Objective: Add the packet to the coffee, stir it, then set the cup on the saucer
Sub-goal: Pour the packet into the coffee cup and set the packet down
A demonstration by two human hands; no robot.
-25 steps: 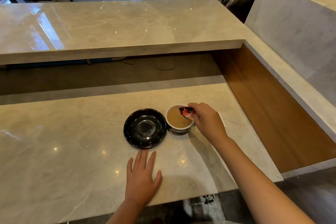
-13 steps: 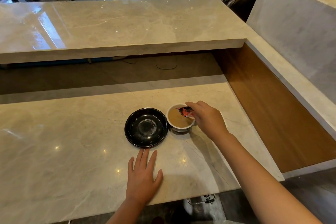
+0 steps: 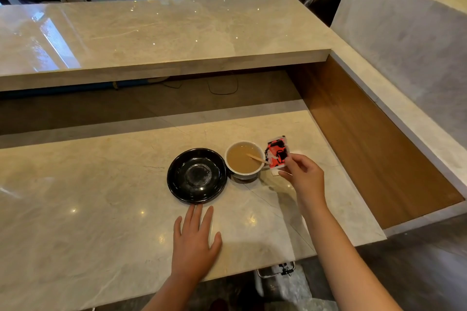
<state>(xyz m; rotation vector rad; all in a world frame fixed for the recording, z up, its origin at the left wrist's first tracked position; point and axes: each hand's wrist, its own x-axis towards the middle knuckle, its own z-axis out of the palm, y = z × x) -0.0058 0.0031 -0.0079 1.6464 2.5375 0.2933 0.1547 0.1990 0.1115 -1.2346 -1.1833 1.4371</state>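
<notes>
A white cup [image 3: 244, 158] of light brown coffee stands on the marble counter, with a wooden stir stick [image 3: 257, 158] leaning inside it. Just left of it, nearly touching, lies an empty black saucer [image 3: 197, 175]. My right hand [image 3: 302, 173] is to the right of the cup and pinches a red, black and white packet [image 3: 276, 152], held upright beside the cup's rim. My left hand [image 3: 194, 242] rests flat on the counter, fingers spread, just in front of the saucer.
The lower marble counter [image 3: 88, 197] ends at a front edge near me and at a right edge by a wooden side panel [image 3: 366, 144]. A raised marble ledge [image 3: 161, 40] runs across behind. Chairs stand in the far background.
My right hand has drawn the packet away from over the coffee to the right of the cup, uncovering the stir stick. The left hand, cup and saucer stay put.
</notes>
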